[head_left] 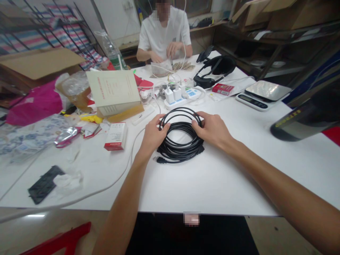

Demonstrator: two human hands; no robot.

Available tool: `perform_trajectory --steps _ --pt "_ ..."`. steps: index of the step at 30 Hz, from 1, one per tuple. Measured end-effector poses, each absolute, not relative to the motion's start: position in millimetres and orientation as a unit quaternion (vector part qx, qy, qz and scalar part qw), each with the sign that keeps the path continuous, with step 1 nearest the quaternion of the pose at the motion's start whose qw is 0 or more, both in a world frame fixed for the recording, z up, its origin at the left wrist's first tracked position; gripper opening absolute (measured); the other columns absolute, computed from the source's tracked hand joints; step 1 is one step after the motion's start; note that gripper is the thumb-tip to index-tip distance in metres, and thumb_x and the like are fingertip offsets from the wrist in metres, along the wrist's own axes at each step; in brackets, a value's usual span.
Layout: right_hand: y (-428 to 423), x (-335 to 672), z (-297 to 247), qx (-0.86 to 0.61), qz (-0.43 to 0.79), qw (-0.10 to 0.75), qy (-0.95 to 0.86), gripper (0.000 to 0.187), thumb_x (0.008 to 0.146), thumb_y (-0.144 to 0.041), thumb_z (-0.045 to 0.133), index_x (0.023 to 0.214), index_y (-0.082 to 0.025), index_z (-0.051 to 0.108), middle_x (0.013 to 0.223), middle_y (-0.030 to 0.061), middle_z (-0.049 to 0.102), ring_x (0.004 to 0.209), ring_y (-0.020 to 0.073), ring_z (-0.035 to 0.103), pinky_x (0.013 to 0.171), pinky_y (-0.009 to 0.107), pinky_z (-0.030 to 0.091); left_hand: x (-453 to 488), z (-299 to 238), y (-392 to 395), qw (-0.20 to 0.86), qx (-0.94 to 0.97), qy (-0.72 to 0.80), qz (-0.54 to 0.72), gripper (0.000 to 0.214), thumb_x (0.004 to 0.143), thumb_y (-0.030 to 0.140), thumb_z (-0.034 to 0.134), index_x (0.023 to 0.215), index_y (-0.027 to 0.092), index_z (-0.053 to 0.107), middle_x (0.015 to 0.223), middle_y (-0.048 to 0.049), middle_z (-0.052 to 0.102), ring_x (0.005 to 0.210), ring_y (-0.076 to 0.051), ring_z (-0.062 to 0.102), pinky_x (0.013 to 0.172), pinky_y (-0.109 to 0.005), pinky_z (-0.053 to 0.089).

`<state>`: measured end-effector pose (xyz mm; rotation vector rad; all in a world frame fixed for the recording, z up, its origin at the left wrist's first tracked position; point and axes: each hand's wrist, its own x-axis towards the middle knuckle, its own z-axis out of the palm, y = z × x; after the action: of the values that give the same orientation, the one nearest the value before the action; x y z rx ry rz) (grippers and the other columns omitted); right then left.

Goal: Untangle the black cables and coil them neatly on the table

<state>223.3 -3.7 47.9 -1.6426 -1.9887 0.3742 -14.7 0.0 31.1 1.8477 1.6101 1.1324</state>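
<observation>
A coil of black cable [180,141] lies on the white table [212,184] in front of me. My left hand [152,134] grips the coil's left side with fingers curled over the loops. My right hand [212,129] holds the right side, its fingers wrapped round the strands. One black plug end sticks out at the coil's lower left.
A white power strip [183,97] with chargers sits behind the coil. A scale [262,92] is at the right, a headset [215,71] beyond. A book [114,92], small red-white box [116,136], bags and a dark phone [45,184] crowd the left. A person in white sits opposite.
</observation>
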Motion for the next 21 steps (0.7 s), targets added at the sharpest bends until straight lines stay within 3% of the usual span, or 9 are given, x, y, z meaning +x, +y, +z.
perform_trajectory --steps 3,5,11,14,18,21 --pt "-3 225 47 -0.626 0.079 0.190 -0.752 0.047 0.102 -0.056 0.048 0.111 -0.020 0.075 0.081 0.0098 0.074 0.073 0.0259 0.064 0.068 0.033 0.038 -15 30 1 0.208 0.676 0.589 0.392 0.030 0.094 0.028 0.069 0.122 0.020 0.074 0.100 -0.0054 0.078 0.085 -0.020 0.069 0.082 -0.032 0.056" --pt "-3 226 45 -0.620 0.056 0.184 -0.761 0.052 0.104 -0.061 0.044 0.107 -0.019 0.073 0.085 0.0111 0.074 0.077 0.0267 0.064 0.069 0.033 0.039 -14 28 2 0.195 0.682 0.592 0.383 0.029 0.094 0.026 0.067 0.121 0.019 0.074 0.107 -0.0071 0.078 0.086 -0.020 0.069 0.087 -0.035 0.057" --pt "-2 226 36 -0.481 -0.064 0.315 -0.815 0.056 0.106 -0.059 0.047 0.129 -0.012 0.067 0.121 0.0208 0.069 0.112 0.0345 0.058 0.094 0.045 0.046 -14 25 4 0.174 0.685 0.596 0.381 0.030 0.094 0.021 0.063 0.122 0.017 0.073 0.116 -0.0109 0.076 0.104 -0.024 0.071 0.100 -0.040 0.057" --pt "-5 224 34 -0.437 -0.073 0.354 -0.824 0.053 0.105 -0.059 0.052 0.129 -0.013 0.067 0.132 0.0215 0.065 0.120 0.0354 0.056 0.098 0.048 0.045 -14 24 4 0.179 0.693 0.593 0.370 0.031 0.096 0.018 0.060 0.124 0.016 0.073 0.119 -0.0119 0.077 0.107 -0.025 0.071 0.103 -0.042 0.057" --pt "-13 218 34 -0.346 -0.028 0.344 -0.872 0.048 0.106 -0.061 0.052 0.112 -0.016 0.068 0.118 0.0158 0.071 0.108 0.0294 0.062 0.093 0.043 0.044 -14 23 4 0.194 0.696 0.584 0.369 0.035 0.097 0.016 0.060 0.129 0.014 0.072 0.131 -0.0141 0.076 0.118 -0.026 0.071 0.109 -0.043 0.055" --pt "-22 212 33 -0.263 0.018 0.279 -0.923 0.062 0.100 -0.075 0.054 0.108 -0.015 0.067 0.104 0.0128 0.073 0.095 0.0266 0.065 0.088 0.040 0.044 -14 22 5 0.189 0.695 0.587 0.371 0.035 0.097 0.015 0.060 0.129 0.015 0.072 0.132 -0.0133 0.076 0.120 -0.026 0.071 0.110 -0.043 0.056"
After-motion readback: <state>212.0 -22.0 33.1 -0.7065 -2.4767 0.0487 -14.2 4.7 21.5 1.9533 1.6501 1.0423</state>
